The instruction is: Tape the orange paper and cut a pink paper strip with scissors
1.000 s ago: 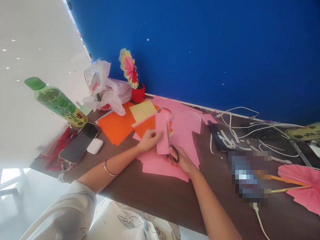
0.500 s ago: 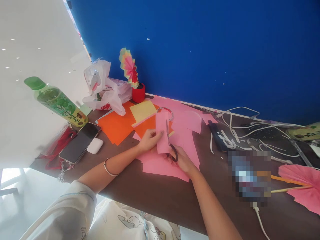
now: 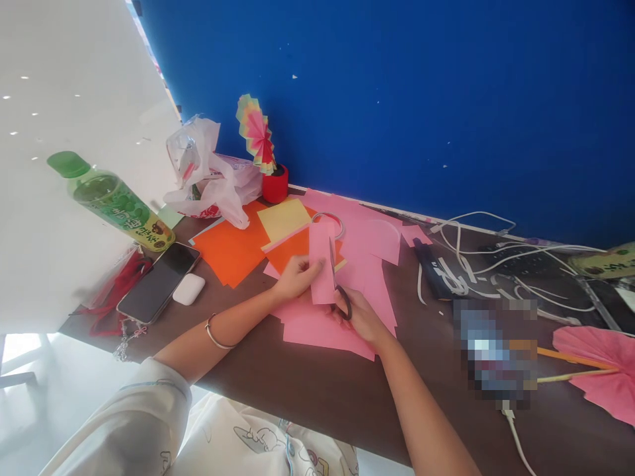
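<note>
A narrow upright piece of pink paper (image 3: pixel 320 264) is pinched in my left hand (image 3: pixel 296 278), the thumb lying on its front. My right hand (image 3: pixel 361 317) grips the dark handles of a pair of scissors (image 3: pixel 344 303). Their blades point away from me along the paper's right edge; whether they touch it throughout I cannot tell. Below both hands, pink sheets (image 3: pixel 327 330) lie spread on the dark table (image 3: pixel 297 390). Orange sheets (image 3: pixel 228 251) and a yellow sheet (image 3: pixel 282 220) are just beyond my left hand. A roll of tape (image 3: pixel 340 225) shows partly behind the held paper.
At left stand a green-capped bottle (image 3: pixel 116 201), a phone (image 3: pixel 159 281) and a white earbud case (image 3: pixel 189 289). A plastic bag (image 3: pixel 213 175) and a red pot (image 3: pixel 275 185) with a paper fan are at the back. Cables (image 3: pixel 476 258) and a pink paper fan (image 3: pixel 600 367) lie right.
The scissor blades look slightly closer together at the paper's right edge. Both hands and the paper stay almost exactly where they were.
</note>
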`<state>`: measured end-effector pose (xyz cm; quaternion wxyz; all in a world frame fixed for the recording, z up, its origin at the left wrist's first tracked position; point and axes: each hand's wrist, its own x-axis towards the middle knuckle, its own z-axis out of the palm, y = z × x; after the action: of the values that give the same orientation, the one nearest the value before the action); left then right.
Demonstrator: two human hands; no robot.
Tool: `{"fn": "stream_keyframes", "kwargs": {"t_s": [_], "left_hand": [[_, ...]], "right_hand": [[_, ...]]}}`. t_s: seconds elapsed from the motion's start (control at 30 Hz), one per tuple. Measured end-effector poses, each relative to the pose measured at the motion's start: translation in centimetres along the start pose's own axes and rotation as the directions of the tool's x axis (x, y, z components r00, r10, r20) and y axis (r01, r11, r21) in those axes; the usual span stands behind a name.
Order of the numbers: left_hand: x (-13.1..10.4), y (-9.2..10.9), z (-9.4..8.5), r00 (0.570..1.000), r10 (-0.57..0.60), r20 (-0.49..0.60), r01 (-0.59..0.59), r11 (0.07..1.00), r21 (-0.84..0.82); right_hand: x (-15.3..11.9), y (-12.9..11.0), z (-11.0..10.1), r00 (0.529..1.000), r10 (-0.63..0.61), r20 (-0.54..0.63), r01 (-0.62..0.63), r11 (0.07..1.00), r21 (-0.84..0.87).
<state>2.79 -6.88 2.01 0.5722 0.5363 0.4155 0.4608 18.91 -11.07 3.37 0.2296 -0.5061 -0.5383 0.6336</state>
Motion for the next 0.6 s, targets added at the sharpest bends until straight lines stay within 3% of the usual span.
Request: {"fn": "stream_keyframes", "kwargs": {"t_s": [0.3,0.6], "left_hand": [[-0.3,0.09,0.02,0.997,-0.007,0.073,0.0,0.995,0.104],[-0.3,-0.01,0.03,0.997,-0.005,0.078,-0.001,0.997,0.078]], "right_hand": [[-0.08,0.24,-0.25,0.995,-0.078,0.064,0.075,0.996,0.048],[-0.08,0.13,0.07,0.999,-0.052,0.014,0.051,0.998,0.045]]}}
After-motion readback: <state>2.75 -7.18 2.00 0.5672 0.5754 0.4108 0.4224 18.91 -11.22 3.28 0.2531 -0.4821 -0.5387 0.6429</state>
